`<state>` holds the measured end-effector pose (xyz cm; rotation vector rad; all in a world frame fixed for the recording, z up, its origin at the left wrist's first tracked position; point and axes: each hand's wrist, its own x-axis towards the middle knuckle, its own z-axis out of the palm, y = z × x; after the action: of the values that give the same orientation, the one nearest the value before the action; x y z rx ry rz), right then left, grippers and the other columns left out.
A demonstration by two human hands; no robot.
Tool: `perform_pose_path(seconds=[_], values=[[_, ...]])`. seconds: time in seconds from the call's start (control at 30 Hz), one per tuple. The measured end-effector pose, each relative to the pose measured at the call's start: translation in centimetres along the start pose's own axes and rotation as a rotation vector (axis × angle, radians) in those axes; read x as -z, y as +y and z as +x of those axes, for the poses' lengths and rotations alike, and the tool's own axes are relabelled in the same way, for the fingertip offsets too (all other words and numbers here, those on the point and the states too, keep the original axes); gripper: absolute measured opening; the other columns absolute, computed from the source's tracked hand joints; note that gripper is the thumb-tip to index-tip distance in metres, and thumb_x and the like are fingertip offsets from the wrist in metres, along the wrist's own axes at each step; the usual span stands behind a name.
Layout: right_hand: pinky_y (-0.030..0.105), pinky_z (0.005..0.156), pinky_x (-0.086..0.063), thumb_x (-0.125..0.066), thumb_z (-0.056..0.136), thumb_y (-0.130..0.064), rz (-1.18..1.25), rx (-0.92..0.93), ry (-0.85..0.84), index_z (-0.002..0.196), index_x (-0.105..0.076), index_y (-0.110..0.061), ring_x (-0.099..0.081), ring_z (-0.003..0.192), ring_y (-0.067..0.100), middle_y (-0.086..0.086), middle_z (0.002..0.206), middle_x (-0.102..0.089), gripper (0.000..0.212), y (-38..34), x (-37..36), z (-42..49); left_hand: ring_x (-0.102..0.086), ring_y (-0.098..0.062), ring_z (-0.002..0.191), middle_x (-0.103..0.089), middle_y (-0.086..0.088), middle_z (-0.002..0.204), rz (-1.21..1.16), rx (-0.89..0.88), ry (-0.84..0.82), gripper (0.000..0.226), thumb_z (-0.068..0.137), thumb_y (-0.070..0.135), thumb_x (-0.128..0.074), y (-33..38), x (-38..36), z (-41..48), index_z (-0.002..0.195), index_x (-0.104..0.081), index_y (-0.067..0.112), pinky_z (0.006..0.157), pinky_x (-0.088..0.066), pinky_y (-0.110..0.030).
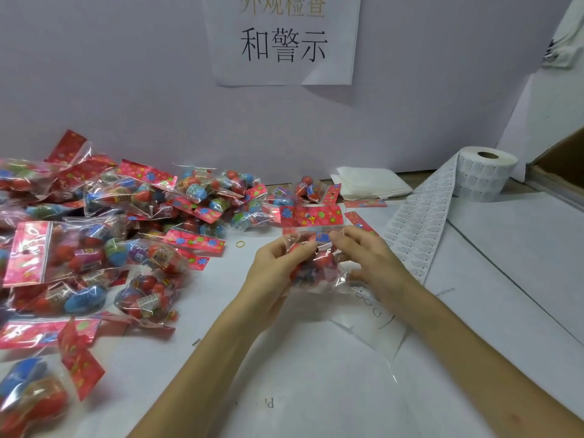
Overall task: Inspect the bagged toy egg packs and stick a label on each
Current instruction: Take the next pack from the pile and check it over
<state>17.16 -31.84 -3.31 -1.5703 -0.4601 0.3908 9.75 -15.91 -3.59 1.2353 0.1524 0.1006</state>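
The egg pack [317, 267] is being pinched by the left hand [271, 276] and right hand [371, 263]; ideally each side is being turned into view before labelling.

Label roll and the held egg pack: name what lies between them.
Head view: the unrolled label strip trails from the label roll toward the held egg pack.

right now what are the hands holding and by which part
One bagged egg pack: the left hand grips its left side, the right hand its upper right side, below the red header card.
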Motion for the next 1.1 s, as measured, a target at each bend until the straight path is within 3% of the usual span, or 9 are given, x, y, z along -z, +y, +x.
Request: perform_pose_path(seconds=[0.13,0.3,0.4,0.47,0.6,0.8,0.9,1.0,1.1], values=[[0.031,0.051,-0.054,-0.07,0.089,-0.043,0.009,0.005,0.005,0.085,-0.076,-0.027,-0.071,0.078,0.014,0.001,0.087,-0.075,0.018,0.0,-0.3,-0.3,-0.077,-0.026,0.088,-0.078,-0.011,0.1,0.044,-0.011,0.009,0.018,0.093,0.01,-0.071,0.0,0.0,-0.1,0.11,-0.076,0.016,0.067,-0.06,-0.031],[0.04,0.072,-0.058,-0.074,0.09,-0.026,-0.002,-0.032,0.076,0.098,-0.075,-0.013,-0.073,0.083,0.019,0.003,0.092,-0.077,0.015,0.4,0.0,0.0,-0.077,-0.02,0.084,-0.079,-0.003,0.094,0.263,-0.044,0.048,0.02,0.091,0.018,-0.075,-0.2,0.3,0.0,0.107,-0.078,0.029,0.061,-0.057,-0.023],[0.038,0.069,-0.053,-0.075,0.087,-0.013,0.009,-0.036,0.138,0.087,-0.073,-0.011,-0.067,0.074,0.021,0.006,0.08,-0.07,0.003,0.3,0.4,0.2,-0.077,-0.019,0.09,-0.079,-0.003,0.1,0.326,-0.024,0.053,0.034,0.089,0.03,-0.078,-0.7,0.1,0.1,0.122,-0.068,0.029,0.071,-0.061,-0.028],[0.036,0.067,-0.053,-0.074,0.087,-0.008,0.01,-0.018,0.163,0.081,-0.072,-0.011,-0.066,0.073,0.026,0.008,0.076,-0.069,0.007,0.2,0.7,0.3,-0.076,-0.019,0.097,-0.078,-0.003,0.107,0.381,0.023,0.004,0.046,0.084,0.04,-0.082,-0.8,0.1,0.2,0.125,-0.066,0.027,0.083,-0.062,-0.035],[0.027,0.062,-0.056,-0.076,0.086,-0.007,-0.011,0.023,0.167,0.08,-0.071,-0.012,-0.07,0.068,0.017,-0.002,0.07,-0.072,0.009,-0.1,1.4,0.3,-0.074,-0.031,0.106,-0.078,-0.01,0.11,0.4,0.107,-0.189,0.046,0.078,0.025,-0.09,-0.6,0.4,0.1,0.119,-0.07,0.015,0.102,-0.055,-0.047],[0.023,0.06,-0.053,-0.076,0.088,-0.015,-0.076,0.062,0.143,0.091,-0.074,-0.007,-0.065,0.064,0.01,-0.003,0.072,-0.074,0.009,-0.1,1.8,0.4,-0.076,-0.034,0.097,-0.078,-0.017,0.103,0.32,0.06,-0.183,0.031,0.083,0.008,-0.083,-0.4,0.3,-0.1,0.112,-0.073,0.005,0.081,-0.062,-0.033],[0.024,0.063,-0.057,-0.072,0.092,-0.026,-0.078,0.01,0.074,0.094,-0.075,-0.016,-0.07,0.075,0.007,-0.007,0.078,-0.074,0.01,-0.1,1.6,0.4,-0.077,-0.031,0.092,-0.078,-0.016,0.099,0.3,0.06,-0.097,0.021,0.083,0.001,-0.079,-0.9,0.4,0.1,0.103,-0.077,0.005,0.075,-0.06,-0.029],[0.027,0.065,-0.059,-0.072,0.093,-0.027,-0.068,-0.001,0.042,0.095,-0.078,-0.023,-0.073,0.081,0.007,-0.006,0.082,-0.076,0.007,-0.1,1.5,0.3,-0.076,-0.021,0.084,-0.08,-0.01,0.094,0.348,0.041,-0.046,0.02,0.082,-0.001,-0.079,-1.0,0.5,0.2,0.098,-0.079,0.01,0.077,-0.061,-0.029],[0.027,0.064,-0.058,-0.074,0.091,-0.019,-0.068,0.035,0.067,0.082,-0.079,-0.027,-0.071,0.075,0.012,-0.002,0.077,-0.075,0.012,-0.2,1.3,0.1,-0.075,-0.024,0.09,-0.079,-0.01,0.099,0.394,0.019,-0.067,0.025,0.082,0.008,-0.083,-1.0,0.7,0.4,0.106,-0.076,0.012,0.088,-0.061,-0.036]])
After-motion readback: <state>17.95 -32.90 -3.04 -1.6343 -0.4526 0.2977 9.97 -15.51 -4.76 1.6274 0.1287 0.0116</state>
